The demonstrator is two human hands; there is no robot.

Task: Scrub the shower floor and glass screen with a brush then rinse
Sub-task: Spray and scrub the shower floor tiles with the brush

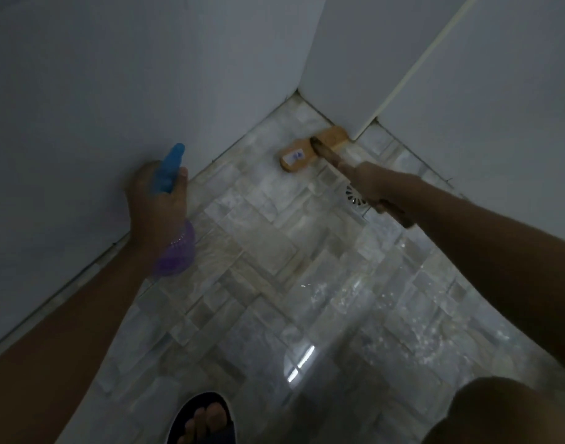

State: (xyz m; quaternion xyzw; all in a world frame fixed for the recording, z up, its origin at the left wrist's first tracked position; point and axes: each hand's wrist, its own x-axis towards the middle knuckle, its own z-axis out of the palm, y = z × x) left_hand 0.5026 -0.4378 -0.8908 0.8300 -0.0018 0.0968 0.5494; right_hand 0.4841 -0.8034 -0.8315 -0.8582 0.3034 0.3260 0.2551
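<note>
Long-handled wooden scrub brush (302, 152) is being gripped by R hand (374, 187), fingers curled round handle. Its head is lying on wet grey tiled shower floor (258, 267) nr far corner. Blue-nozzled purple spray bottle (169, 174) is being held in L hand (152, 203).

dim, bluish | glare on wet floor (302, 360) | edges bowed, soft

Wooden brush (298, 155) — head flat on the wet, tiled shower floor (258, 251), near the corner.
</note>
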